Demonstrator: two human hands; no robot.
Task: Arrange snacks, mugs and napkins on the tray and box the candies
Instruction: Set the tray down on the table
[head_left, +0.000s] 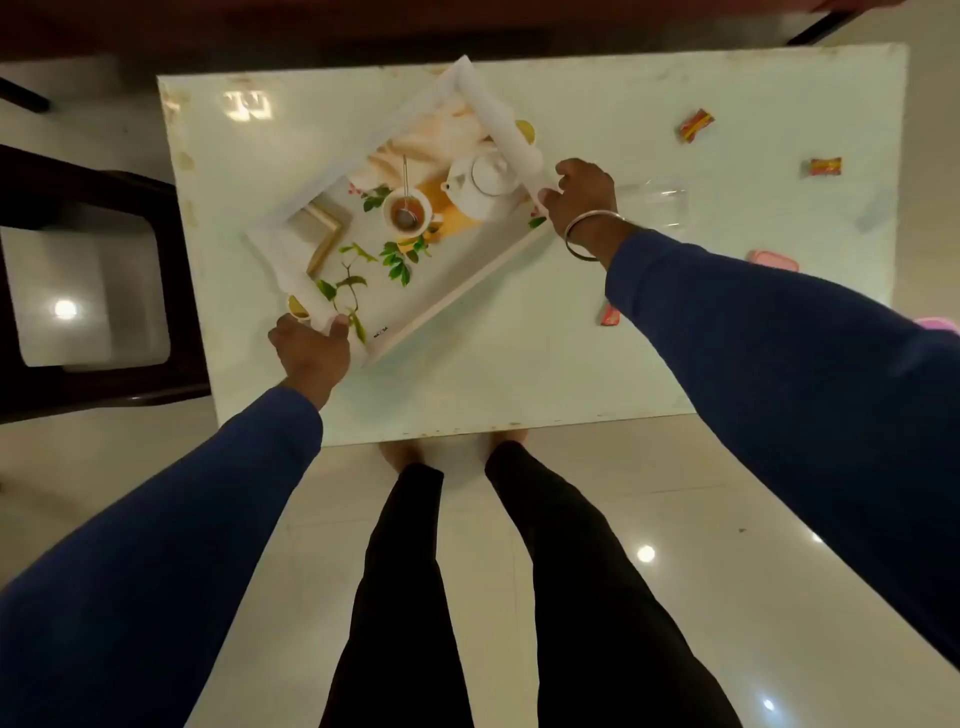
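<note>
A white rectangular tray (470, 288) with a printed picture of a teapot, a cup and leaves lies turned at an angle on the pale table (519, 374). My left hand (311, 351) grips its near-left end and my right hand (582, 202) grips its far-right end. Nothing real sits in the tray. Two red-and-yellow wrapped candies (696, 124) (826, 166) lie at the table's far right. Another red candy (610, 315) peeks out by my right sleeve. A clear glass mug (654, 202) stands just right of my right hand.
A pink object (774, 260) lies at the table's right edge, partly behind my right sleeve. A dark chair (88, 291) stands left of the table. My legs and feet are at the near edge on a glossy tiled floor.
</note>
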